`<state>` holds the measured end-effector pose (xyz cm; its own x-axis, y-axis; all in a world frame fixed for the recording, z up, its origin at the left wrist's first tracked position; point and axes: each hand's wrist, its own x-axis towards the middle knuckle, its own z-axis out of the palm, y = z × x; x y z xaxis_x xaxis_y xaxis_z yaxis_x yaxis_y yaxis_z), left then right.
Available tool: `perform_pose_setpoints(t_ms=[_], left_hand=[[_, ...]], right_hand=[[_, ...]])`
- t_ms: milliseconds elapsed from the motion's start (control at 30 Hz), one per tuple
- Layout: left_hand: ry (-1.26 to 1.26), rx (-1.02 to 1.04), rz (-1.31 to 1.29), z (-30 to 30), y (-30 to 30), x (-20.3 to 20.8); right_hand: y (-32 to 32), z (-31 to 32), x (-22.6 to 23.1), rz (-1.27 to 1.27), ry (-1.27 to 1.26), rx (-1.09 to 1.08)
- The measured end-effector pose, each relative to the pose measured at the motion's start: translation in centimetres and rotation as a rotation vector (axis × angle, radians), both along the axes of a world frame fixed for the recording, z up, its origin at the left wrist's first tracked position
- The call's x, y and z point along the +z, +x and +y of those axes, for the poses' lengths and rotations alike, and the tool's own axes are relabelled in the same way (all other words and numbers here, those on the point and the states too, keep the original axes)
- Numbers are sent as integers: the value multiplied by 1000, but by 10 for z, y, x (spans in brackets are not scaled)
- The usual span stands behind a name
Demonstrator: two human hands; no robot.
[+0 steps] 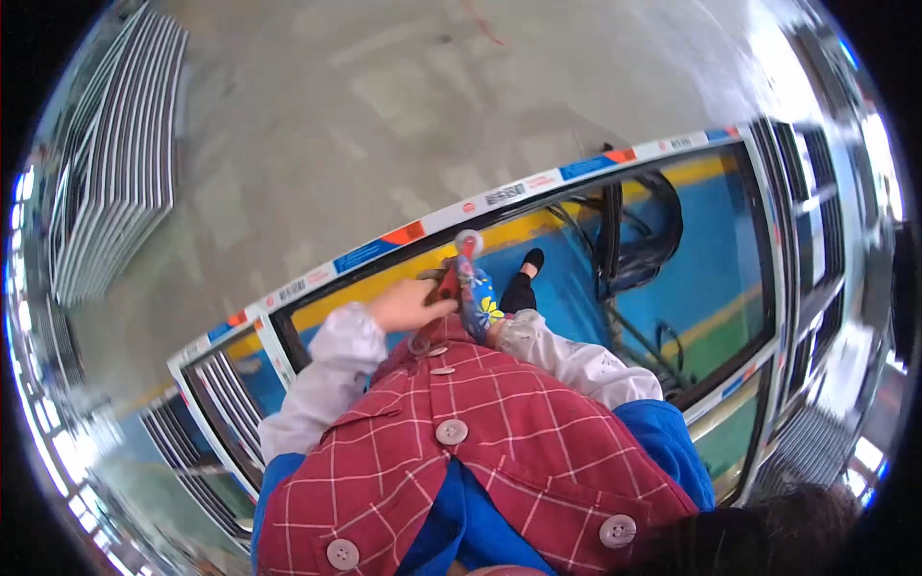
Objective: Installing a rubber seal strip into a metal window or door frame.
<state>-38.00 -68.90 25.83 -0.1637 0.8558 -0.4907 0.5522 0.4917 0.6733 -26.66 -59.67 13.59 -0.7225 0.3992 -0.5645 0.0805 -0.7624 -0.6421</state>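
In front of my apron, my right hand [477,300] wears a blue glove with yellow flowers. It is closed round a small red-handled tool with a white wheel [469,242] at its far end. Close beside it, my bare left hand [411,304] has its fingers curled at a dark red piece [448,285]; what they hold is partly hidden and blurred. Both hands are over the near side of a large rectangular frame [442,219], whose pale edge carries blue and orange printed strips.
Through the frame show a blue and yellow floor, my dark shoe [534,258] and a black chair [639,240]. Stacked frames [120,163] stand at the far left. More frames [812,192] stand on the right. Grey floor [365,106] stretches beyond.
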Motion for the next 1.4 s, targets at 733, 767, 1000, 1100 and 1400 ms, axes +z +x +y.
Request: perform_pose_setpoints(t_ms=[733, 767, 1000, 1100, 1400], left_hand=[[-24, 378, 13, 89, -78, -75], [-46, 395, -10, 89, -78, -76], [-101, 389, -17, 81, -85, -78], [-68, 388, -82, 82, -84, -77], [-156, 260, 77, 220, -46, -40]], right_hand=[[42, 293, 56, -466, 387, -354], [44, 276, 58, -546, 513, -222], [41, 270, 16, -516, 581, -339], [62, 404, 3, -708, 922, -486], [125, 558, 24, -326, 497, -656]])
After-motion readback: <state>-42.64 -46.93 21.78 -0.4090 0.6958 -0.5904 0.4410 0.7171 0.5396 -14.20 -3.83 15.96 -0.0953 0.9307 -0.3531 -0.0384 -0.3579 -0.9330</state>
